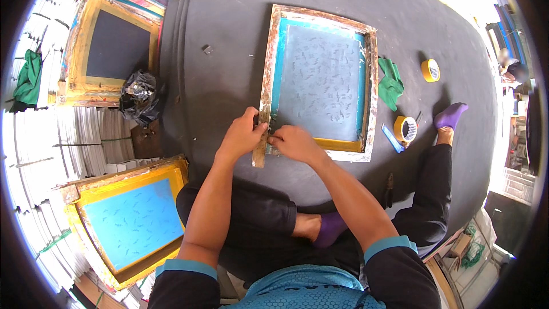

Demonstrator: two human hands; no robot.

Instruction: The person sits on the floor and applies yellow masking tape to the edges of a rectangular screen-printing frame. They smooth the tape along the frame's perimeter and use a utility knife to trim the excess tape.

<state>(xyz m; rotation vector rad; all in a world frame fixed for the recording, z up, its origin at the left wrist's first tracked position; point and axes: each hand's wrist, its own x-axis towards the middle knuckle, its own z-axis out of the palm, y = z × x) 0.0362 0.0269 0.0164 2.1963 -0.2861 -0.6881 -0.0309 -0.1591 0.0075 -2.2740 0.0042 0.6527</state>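
Closely, left hand (240, 135)'s grip is pinching a wooden strip (259, 157) at the near-left corner of the frame (319, 16); right hand (296, 144) is crowding in, its hold hidden. Frame is lying on the dark tabletop (226, 83). Green cloth (391, 84) and tape rolls (406, 129) are blocking rightward; room is opening leftward to the edge.

Your left hand (241, 136) and right hand (296, 143) are close together at the near-left corner of a wood-framed screen (320, 15).
Your left hand grips a worn wooden strip (259, 157) along the frame's edge; whether your right fingertips pinch anything is hard to tell. Right of the frame, a green cloth (392, 84), two yellow tape rolls (426, 70) and a slim blue item (392, 139) lie on the dark surface (223, 91).
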